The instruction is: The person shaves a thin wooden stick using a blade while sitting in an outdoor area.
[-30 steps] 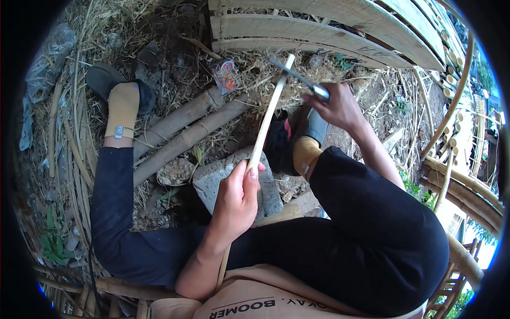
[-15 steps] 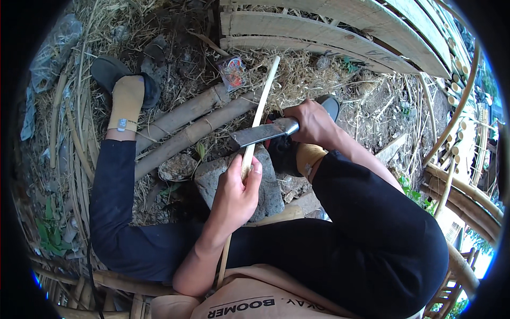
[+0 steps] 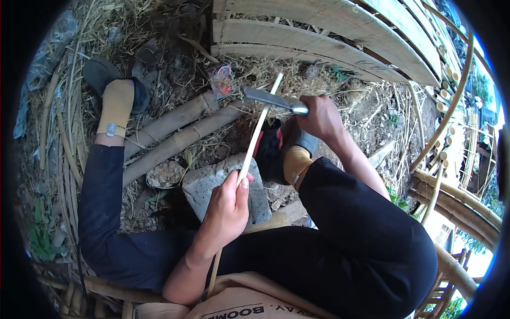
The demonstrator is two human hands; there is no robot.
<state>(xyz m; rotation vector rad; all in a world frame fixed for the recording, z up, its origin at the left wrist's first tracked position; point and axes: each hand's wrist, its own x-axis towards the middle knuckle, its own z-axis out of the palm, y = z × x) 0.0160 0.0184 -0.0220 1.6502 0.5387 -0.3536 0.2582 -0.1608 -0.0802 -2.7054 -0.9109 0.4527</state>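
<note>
A thin pale bamboo strip (image 3: 257, 131) slants up and away from my lap, its far tip free in the air. My left hand (image 3: 227, 210) is closed around its middle, thumb pressed along it, above a grey stone block (image 3: 202, 186). My right hand (image 3: 321, 117) grips a machete (image 3: 273, 99) with a broad blunt-ended blade; the fingers hide its handle. The blade lies across the strip near its far end and appears to touch it.
Two bamboo poles (image 3: 178, 141) lie on straw-strewn soil beyond the stone. A wooden slatted panel (image 3: 297, 40) stands at the back. Cut bamboo (image 3: 443, 106) is stacked at right. A small printed packet (image 3: 221, 81) lies by the poles. My feet in dark shoes (image 3: 141, 95) rest either side.
The machete has moved away from my left hand, up the strip toward its far tip, and its blade has turned. My left hand keeps its hold. The whole view has shifted slightly.
</note>
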